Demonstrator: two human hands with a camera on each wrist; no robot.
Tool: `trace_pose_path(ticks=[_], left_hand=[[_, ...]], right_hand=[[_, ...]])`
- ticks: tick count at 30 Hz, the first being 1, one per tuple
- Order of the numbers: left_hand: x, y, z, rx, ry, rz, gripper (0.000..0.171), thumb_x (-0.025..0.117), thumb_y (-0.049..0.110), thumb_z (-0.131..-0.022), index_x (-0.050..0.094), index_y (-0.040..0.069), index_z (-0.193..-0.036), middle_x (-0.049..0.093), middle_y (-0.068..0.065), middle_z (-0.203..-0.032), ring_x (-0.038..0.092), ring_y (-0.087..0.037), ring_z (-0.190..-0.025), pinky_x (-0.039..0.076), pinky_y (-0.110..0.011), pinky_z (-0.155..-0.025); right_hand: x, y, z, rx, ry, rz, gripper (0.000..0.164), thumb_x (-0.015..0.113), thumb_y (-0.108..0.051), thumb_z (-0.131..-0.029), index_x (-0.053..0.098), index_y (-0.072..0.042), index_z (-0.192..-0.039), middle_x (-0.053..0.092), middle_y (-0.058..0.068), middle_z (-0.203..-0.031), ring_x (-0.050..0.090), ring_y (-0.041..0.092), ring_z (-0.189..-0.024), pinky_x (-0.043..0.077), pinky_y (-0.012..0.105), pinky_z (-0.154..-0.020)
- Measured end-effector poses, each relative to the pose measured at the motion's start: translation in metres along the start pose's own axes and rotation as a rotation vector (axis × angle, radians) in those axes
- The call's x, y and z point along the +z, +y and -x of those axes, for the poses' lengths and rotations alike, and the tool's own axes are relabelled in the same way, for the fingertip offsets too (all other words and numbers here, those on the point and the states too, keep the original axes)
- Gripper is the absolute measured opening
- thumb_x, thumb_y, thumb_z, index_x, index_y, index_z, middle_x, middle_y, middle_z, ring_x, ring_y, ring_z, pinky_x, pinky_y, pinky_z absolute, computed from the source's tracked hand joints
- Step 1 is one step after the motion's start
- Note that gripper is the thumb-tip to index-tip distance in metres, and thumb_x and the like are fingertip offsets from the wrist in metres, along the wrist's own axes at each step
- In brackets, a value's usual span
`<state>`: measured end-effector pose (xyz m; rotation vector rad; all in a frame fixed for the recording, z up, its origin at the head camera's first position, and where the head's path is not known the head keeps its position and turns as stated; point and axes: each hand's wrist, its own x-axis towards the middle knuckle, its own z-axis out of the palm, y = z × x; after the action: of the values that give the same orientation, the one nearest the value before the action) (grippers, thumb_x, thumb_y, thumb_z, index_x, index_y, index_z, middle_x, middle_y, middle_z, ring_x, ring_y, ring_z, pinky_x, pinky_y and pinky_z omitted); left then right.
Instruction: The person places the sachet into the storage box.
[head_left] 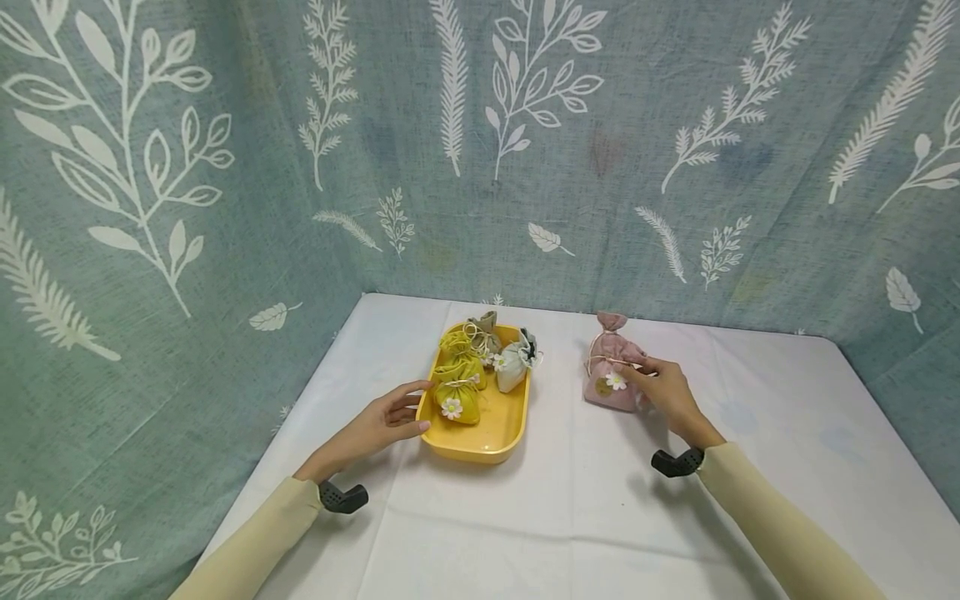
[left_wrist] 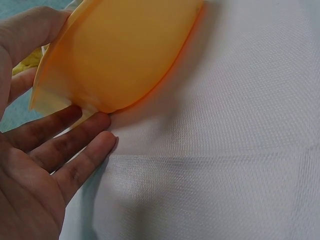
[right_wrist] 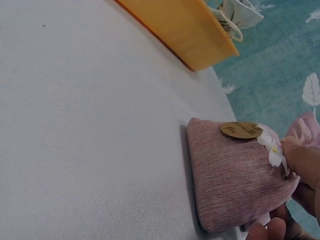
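My right hand (head_left: 671,400) pinches the gathered neck of a pink drawstring pouch (right_wrist: 235,175) with a white flower and a round brown tag. The pouch's base rests on the white table. More pink fabric (head_left: 611,321) rises behind it; I cannot tell whether that is a second pouch. My left hand (head_left: 382,425) holds the near left edge of a yellow plastic tray (head_left: 491,433), thumb and index finger at its rim. Its other fingers (left_wrist: 82,150) are spread below, by the tray's outer wall. Inside the tray lie yellow-green pouches (head_left: 459,400), a brown pouch (head_left: 486,333) and a pale pouch (head_left: 512,371).
A white cloth (head_left: 480,533) covers the table. Green-blue curtains (head_left: 555,200) with white leaf patterns hang behind and at both sides. Dark wrist bands (head_left: 343,497) sit on both wrists, below beige sleeves.
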<state>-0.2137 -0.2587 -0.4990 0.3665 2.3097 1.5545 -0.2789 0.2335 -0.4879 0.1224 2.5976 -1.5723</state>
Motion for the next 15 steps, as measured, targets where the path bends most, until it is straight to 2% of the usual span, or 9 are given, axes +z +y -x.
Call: trace_pose_path(ticks=[3,8,11,15], left_hand=[[0.0003,-0.0003,-0.0001,0.001,0.001,0.0,0.069,0.076,0.029,-0.096,0.041,0.036,-0.155,0.045,-0.011,-0.156,0.052,-0.031,-0.136,0.042,-0.05,-0.114],[0.0004,-0.0011,-0.0008,0.005,0.003,-0.006,0.068,0.076,0.027,-0.097,0.041,0.036,-0.155,0.044,-0.009,-0.156,0.052,-0.03,-0.136,0.043,-0.05,-0.114],[0.0004,-0.0012,-0.0013,0.005,0.004,-0.011,0.069,0.076,0.028,-0.096,0.041,0.036,-0.155,0.044,-0.008,-0.157,0.052,-0.03,-0.136,0.043,-0.05,-0.114],[0.0002,-0.0009,-0.0012,0.003,0.002,-0.012,0.068,0.076,0.028,-0.097,0.042,0.036,-0.155,0.044,-0.007,-0.157,0.051,-0.031,-0.137,0.042,-0.05,-0.115]], right_hand=[[0.0004,-0.001,-0.0003,0.012,-0.016,-0.011,0.067,0.073,-0.055,-0.092,0.068,-0.001,-0.131,0.061,0.018,-0.127,0.054,0.023,-0.085,0.052,0.033,-0.068],[0.0003,-0.0014,-0.0013,0.008,0.005,0.019,0.061,0.077,-0.051,-0.091,0.072,0.003,-0.119,0.056,0.021,-0.137,0.051,0.024,-0.095,0.047,0.032,-0.074],[-0.0003,-0.0011,-0.0015,-0.012,0.022,0.029,0.054,0.078,-0.047,-0.091,0.075,0.003,-0.112,0.058,0.02,-0.134,0.05,0.025,-0.093,0.047,0.032,-0.072],[-0.0007,-0.0025,0.0005,-0.046,0.04,0.028,0.043,0.079,-0.041,-0.092,0.077,0.002,-0.097,0.062,0.014,-0.117,0.049,0.024,-0.09,0.047,0.031,-0.067]])
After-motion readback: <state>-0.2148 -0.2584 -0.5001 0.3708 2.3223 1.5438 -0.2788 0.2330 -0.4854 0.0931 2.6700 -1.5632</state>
